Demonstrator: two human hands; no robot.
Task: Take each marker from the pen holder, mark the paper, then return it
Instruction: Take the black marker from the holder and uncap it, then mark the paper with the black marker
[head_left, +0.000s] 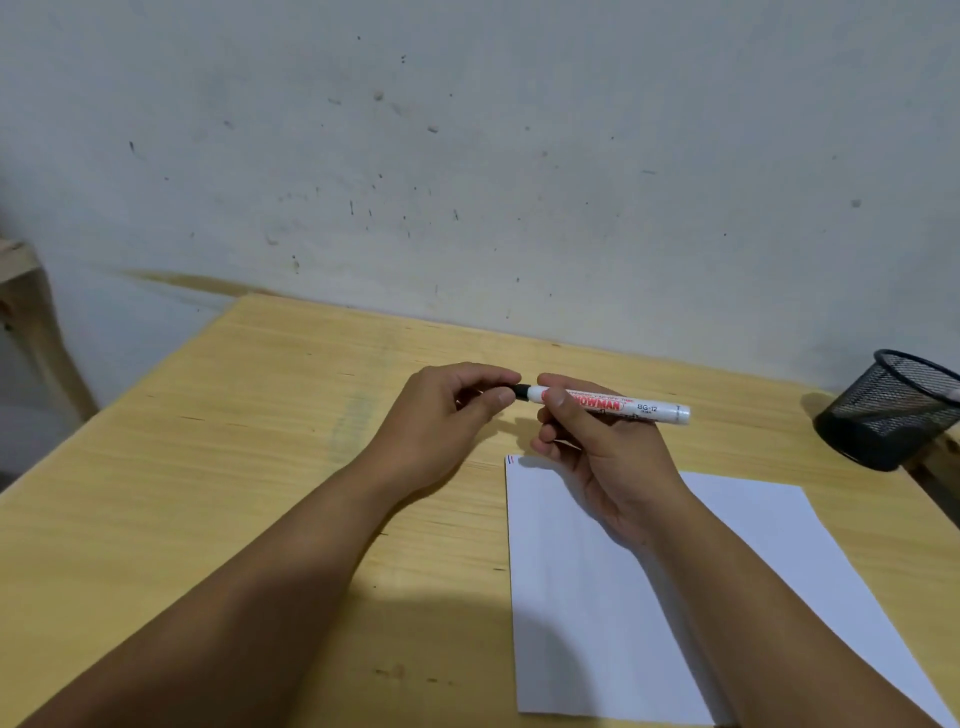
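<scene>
A white marker (631, 407) with red lettering lies level above the table, its barrel gripped by my right hand (597, 452). My left hand (447, 415) pinches the marker's black cap (521, 391) at the left end. The cap sits against the barrel; I cannot tell whether it is on or off. Below my right hand lies a white sheet of paper (587, 597), with small red and blue marks (510, 459) at its top left corner. A black mesh pen holder (883, 410) stands at the far right; what is in it cannot be made out.
The wooden table (234, 467) runs up against a scuffed white wall (467, 156). A wooden frame (26, 312) stands off the table's left side. The pen holder sits near the table's right edge.
</scene>
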